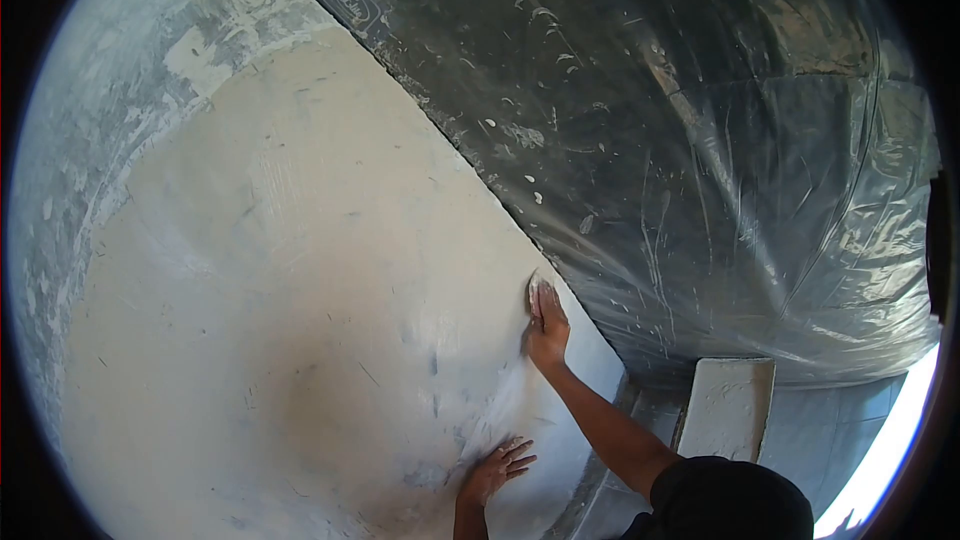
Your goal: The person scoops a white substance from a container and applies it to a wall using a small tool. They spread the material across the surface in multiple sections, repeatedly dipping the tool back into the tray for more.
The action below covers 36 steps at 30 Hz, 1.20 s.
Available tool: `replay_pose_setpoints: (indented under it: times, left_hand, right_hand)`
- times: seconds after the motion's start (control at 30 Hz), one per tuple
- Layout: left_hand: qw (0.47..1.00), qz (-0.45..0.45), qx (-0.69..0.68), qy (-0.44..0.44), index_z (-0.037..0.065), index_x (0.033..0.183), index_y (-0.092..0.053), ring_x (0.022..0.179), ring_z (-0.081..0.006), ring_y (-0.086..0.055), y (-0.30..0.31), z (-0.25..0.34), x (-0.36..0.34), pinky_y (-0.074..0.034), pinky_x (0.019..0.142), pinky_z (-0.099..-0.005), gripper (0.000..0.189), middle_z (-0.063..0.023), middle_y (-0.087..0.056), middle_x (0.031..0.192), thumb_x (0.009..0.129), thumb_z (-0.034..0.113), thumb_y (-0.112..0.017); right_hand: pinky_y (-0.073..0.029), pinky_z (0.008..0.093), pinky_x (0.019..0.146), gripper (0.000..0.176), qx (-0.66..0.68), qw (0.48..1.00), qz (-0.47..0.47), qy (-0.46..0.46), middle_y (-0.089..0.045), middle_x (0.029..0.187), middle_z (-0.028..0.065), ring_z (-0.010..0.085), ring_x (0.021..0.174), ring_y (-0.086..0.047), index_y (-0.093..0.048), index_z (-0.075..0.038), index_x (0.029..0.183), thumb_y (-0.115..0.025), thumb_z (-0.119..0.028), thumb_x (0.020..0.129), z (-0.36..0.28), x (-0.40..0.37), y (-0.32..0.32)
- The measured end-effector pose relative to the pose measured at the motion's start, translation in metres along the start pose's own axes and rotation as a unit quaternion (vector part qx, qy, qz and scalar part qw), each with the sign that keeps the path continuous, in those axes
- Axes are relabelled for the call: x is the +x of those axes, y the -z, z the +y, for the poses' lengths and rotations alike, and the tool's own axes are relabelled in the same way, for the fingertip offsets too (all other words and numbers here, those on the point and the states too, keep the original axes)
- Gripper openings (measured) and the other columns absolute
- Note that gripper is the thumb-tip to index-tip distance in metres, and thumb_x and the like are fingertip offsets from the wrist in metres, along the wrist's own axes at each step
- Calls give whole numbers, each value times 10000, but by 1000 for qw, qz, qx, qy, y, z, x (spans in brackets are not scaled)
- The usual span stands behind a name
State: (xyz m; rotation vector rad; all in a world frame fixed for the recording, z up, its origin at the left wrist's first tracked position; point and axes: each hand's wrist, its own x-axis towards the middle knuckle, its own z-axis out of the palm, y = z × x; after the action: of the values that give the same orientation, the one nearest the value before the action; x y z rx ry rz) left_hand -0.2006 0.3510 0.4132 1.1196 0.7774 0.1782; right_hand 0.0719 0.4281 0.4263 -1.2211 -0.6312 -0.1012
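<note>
My right hand (pixel 547 330) is on the pale, plastered surface, close to its dark diagonal edge. Its fingers are closed on a thin, plaster-smeared scraper (pixel 535 292), whose blade is mostly hidden. Lower down, my left hand (pixel 490 473) rests on or just over the same surface (pixel 300 240), its fingers spread and holding nothing. White smears mark the fingertips. The surface is cream in the middle, with grey patches and small dark marks.
Dark plastic sheeting (pixel 640 140) with white splatters lies beyond the diagonal edge. A long, shallow tray (pixel 733 405) coated in white material stands at the lower right. A black sleeve (pixel 730 500) fills part of the bottom. Rougher grey-white plaster (pixel 110 100) borders the upper left.
</note>
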Motion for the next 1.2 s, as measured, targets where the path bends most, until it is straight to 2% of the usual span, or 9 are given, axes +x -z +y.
replay_pose_setpoints:
  times: [0.17,0.37,0.47,0.6,0.7,0.8,0.9,1.1,1.2]
  left_hand:
    - [999,26,-31,3,41,1488,-249,1352,-366,-392,15,-16,9,-281,1096,-456,740,-163,-331,1516,920,430,-520]
    - [1000,19,-7,0,23,1460,-290,1352,-397,-378,3,-12,-7,-289,1094,-481,667,-182,-328,1511,940,381,-504]
    - [999,34,12,5,30,1465,-287,1352,-398,-377,8,-17,-10,-299,1090,-479,681,-186,-332,1507,939,407,-500]
    - [999,43,-12,11,36,1468,-282,1352,-385,-385,29,-48,-15,-301,1091,-464,718,-182,-337,1507,917,420,-536]
    - [999,32,-13,18,42,1470,-281,1350,-367,-395,26,-40,-30,-298,1092,-448,735,-171,-345,1507,898,409,-561]
    - [1000,0,-19,6,45,1471,-287,1352,-369,-393,19,-28,-39,-289,1094,-444,715,-171,-343,1509,899,386,-549]
    - [1000,-4,-12,-1,46,1469,-297,1356,-369,-389,19,-31,-57,-277,1097,-439,699,-170,-338,1512,895,359,-545]
    - [998,-48,-38,-5,90,1441,-374,1361,-417,-363,36,-35,-71,-280,1106,-462,628,-195,-322,1511,878,276,-582]
    - [998,-54,-31,3,82,1435,-383,1361,-417,-362,38,-35,-74,-282,1106,-466,632,-197,-320,1512,867,267,-587]
  right_hand:
    - [-363,392,1081,475,133,963,-233,-33,-584,1300,171,314,1281,-503,-571,-17,1279,-512,148,838,-60,-124,69]
    - [-404,393,1042,460,101,993,-1,-57,-564,1308,198,355,1236,-526,-552,-30,1301,-458,111,873,-5,20,29]
    - [-277,403,1137,530,28,996,-83,19,-477,1403,203,371,1367,-369,-503,-17,1346,-497,123,835,-23,-39,12]
    - [-315,435,1111,476,56,962,-265,10,-514,1371,194,346,1333,-434,-577,-40,1274,-565,103,821,-69,-176,58]
    - [-373,409,1076,459,165,964,-209,-6,-557,1323,189,337,1295,-481,-583,-46,1272,-528,110,844,-75,-149,76]
    - [-403,359,1050,500,50,998,-32,30,-542,1333,203,331,1281,-493,-539,-29,1314,-458,142,851,-52,-42,50]
    - [-357,371,1090,518,10,1000,7,21,-524,1353,202,342,1312,-454,-536,-30,1320,-486,138,832,-27,-27,20]
    - [-363,401,1093,415,41,976,-212,19,-602,1268,173,326,1288,-488,-618,-23,1223,-555,110,835,-60,-221,69]
    - [-411,405,1051,434,93,975,-195,-49,-616,1252,154,332,1250,-526,-657,-73,1188,-540,124,819,-58,-188,89]
